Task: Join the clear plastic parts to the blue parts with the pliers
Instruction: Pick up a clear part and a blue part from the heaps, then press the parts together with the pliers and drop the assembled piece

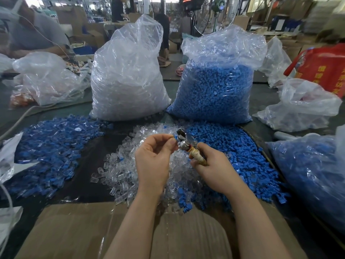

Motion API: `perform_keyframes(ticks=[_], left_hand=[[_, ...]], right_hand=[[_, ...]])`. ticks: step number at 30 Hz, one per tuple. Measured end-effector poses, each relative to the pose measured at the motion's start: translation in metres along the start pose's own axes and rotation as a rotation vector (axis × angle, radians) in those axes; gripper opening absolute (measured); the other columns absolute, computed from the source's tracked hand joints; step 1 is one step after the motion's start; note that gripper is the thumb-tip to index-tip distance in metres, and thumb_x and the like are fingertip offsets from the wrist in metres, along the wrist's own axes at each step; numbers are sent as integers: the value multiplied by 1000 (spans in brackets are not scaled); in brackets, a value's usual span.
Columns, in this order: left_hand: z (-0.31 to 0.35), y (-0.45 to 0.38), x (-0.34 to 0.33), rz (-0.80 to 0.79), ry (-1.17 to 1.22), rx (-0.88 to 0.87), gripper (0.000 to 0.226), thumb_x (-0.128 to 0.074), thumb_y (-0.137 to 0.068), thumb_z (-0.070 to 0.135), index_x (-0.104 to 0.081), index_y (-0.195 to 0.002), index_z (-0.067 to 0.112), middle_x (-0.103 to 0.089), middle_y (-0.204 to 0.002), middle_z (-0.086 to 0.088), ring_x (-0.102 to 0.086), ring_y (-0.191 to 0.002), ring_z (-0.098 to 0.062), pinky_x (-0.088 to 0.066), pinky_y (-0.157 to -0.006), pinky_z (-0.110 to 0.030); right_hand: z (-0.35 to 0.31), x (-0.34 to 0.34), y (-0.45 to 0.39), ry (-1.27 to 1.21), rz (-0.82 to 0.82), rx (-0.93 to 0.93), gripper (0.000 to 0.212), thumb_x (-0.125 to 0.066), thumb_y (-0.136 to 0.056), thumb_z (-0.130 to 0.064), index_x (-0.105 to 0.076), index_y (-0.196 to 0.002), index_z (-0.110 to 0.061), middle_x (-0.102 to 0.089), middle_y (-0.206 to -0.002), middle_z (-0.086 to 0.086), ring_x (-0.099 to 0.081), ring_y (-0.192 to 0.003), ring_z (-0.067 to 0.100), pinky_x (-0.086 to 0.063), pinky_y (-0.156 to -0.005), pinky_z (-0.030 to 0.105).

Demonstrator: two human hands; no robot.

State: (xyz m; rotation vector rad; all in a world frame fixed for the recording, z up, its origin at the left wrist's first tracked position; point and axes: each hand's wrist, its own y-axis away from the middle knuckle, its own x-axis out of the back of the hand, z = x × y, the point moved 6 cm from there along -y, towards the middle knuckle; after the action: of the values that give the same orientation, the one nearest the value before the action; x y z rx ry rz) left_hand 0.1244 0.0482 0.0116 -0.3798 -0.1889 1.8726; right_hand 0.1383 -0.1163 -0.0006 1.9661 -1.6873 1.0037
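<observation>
Pliers [183, 142] sit in your right hand [211, 166], fingers wrapped round the taped handle. Your left hand [152, 157] pinches one small blue part [175, 137] right at the metal tip (whether a clear piece is on it, you cannot tell). A pile of joined pieces [50, 146] lies on your left, so some work looks done. Lots is left: loose clear parts [123, 171], loose blue parts [233, 156], and two full bags behind.

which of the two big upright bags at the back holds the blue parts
The right-hand bag, packed with blue parts, behind the loose blue pile. The left-hand bag beside it holds only clear parts.
</observation>
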Motion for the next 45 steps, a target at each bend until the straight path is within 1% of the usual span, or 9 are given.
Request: perform_keyframes(ticks=[7,13,18,24,27,33,38,42,45], left_hand=[[0,0,-3,1,9,6,18,-69,-85,-1,-70,-84,17,-73,-76,4,-69,-71,-7,-55,-69,-17],[0,-1,-3,22,14,26,14,-68,-86,-2,-70,-86,11,-73,-74,3,-68,-69,-6,-54,-67,-16],[2,-7,7,46,-31,64,14,-70,-86,1,-71,-85,15,-74,-77,1,-70,-70,-10,-55,-66,-17],[-5,-27,110,527,-169,142,17,-74,-85,10,-72,-81,27,-74,-75,3,-72,-71,-8,-56,-67,-21],[-16,-24,159,738,-278,203,16,-70,-88,10,-73,-100,19,-68,-77,6,-70,-77,-10,-59,-82,-33],[-42,-22,187,851,-298,333,26,-68,-88,7,-71,-113,10,-72,-98,-8,-68,-90,-15,-55,-91,-32],[-24,-28,164,645,-712,257,39,-65,-92,18,-61,-130,13,-64,-125,-14,-60,-113,-30,-47,-102,-47],[-8,-36,96,167,-1024,151,31,-64,-91,42,-66,-121,35,-63,-128,1,-55,-117,-24,-28,-104,-45],[-18,-29,43,-233,-1206,173,46,-55,-89,60,-54,-132,44,-43,-149,10,-40,-134,-20,-17,-114,-46]], right_hand=[[-3,3,2,1,22,-6,10,-51,-79,-13,-52,-81,-22,-56,-67,-1,-50,-62,19,-42,-56,42],[-8,6,3,36,43,3,11,-43,-71,-22,-49,-80,-24,-56,-65,-1,-51,-63,22,-42,-56,44],[-3,3,1,107,44,-19,16,-56,-82,-15,-45,-80,-26,-56,-70,-2,-51,-66,17,-42,-58,40],[20,20,-2,207,236,-160,11,-58,-89,-28,-47,-87,-29,-54,-68,-9,-49,-58,11,-30,-46,29],[34,26,1,331,273,-286,11,-56,-91,-30,-46,-87,-27,-53,-68,-6,-48,-57,13,-29,-47,29],[49,32,4,499,295,-437,11,-53,-91,-26,-46,-85,-20,-47,-67,-4,-41,-54,13,-23,-46,27],[49,26,6,564,288,-447,12,-57,-87,-24,-48,-86,-16,-50,-79,1,-45,-59,22,-27,-49,30],[49,23,6,615,273,-449,13,-57,-86,-25,-48,-88,-16,-49,-89,3,-44,-60,23,-31,-53,31],[52,21,4,651,235,-455,15,-58,-86,-26,-46,-89,-17,-53,-96,3,-44,-62,23,-31,-56,31]])
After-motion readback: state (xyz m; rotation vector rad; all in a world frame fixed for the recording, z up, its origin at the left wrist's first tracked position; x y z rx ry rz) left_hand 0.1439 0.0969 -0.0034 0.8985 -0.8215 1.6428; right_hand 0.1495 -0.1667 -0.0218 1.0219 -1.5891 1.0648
